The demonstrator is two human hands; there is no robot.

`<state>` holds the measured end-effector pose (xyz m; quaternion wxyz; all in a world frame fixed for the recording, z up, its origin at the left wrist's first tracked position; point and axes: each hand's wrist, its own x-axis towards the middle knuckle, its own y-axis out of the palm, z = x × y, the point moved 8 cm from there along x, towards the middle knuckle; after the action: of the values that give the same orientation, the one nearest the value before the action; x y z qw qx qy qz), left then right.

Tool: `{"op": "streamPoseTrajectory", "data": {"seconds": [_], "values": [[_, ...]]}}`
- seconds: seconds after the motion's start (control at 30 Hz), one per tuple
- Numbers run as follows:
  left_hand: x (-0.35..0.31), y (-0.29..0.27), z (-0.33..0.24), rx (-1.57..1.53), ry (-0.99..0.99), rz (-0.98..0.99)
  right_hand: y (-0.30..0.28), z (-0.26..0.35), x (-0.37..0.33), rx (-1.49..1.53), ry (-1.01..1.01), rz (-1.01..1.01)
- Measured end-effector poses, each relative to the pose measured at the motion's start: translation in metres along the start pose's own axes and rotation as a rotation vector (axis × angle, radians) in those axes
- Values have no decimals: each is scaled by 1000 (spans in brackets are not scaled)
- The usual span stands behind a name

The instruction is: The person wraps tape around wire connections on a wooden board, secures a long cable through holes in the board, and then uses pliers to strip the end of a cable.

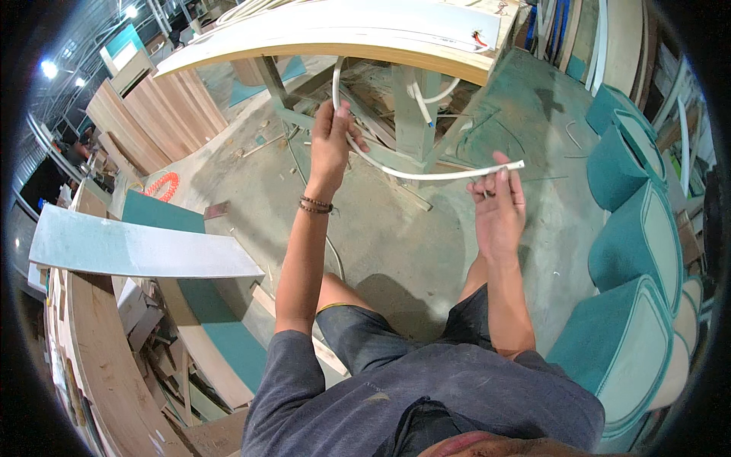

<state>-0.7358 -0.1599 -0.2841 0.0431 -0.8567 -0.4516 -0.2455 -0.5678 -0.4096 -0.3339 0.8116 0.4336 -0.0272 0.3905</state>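
Observation:
A white flexible tube [426, 177] hangs down from beneath the curved panel and bends to the right between my hands. My left hand [331, 133] is closed round it higher up, just below the panel's edge. Near its free end, the tube is pinched between the thumb and fingers of my right hand [499, 206], with the tip sticking out past the fingers. The curved white panel [335, 34] has a pale wood edge and lies on the workbench. Red wires [478, 39] come out at the panel's right end.
White tubing [422, 107] with a blue tip hangs by the bench leg. Wood scraps lie beneath. Teal rounded pieces [628, 236] line the right. At left are a pale curved strip [145, 242], wooden panels [164, 114] and a coiled orange hose [163, 186].

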Motion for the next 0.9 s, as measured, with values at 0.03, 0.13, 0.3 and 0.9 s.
{"op": "streamPoseTrajectory", "data": {"seconds": [0.03, 0.13, 0.3, 0.9], "values": [[-5, 2, 5, 28, -24, -3, 7, 0, 5, -112, -55, 3], [-27, -7, 8, 37, -56, 7, 55, -21, 12, -410, -197, 25], [-28, -4, 7, 138, 31, 59, 142, -29, 16, -894, -462, 362], [-45, -3, -43, 1261, 796, -528, 276, -109, 72, -1730, -1043, 896]]}}
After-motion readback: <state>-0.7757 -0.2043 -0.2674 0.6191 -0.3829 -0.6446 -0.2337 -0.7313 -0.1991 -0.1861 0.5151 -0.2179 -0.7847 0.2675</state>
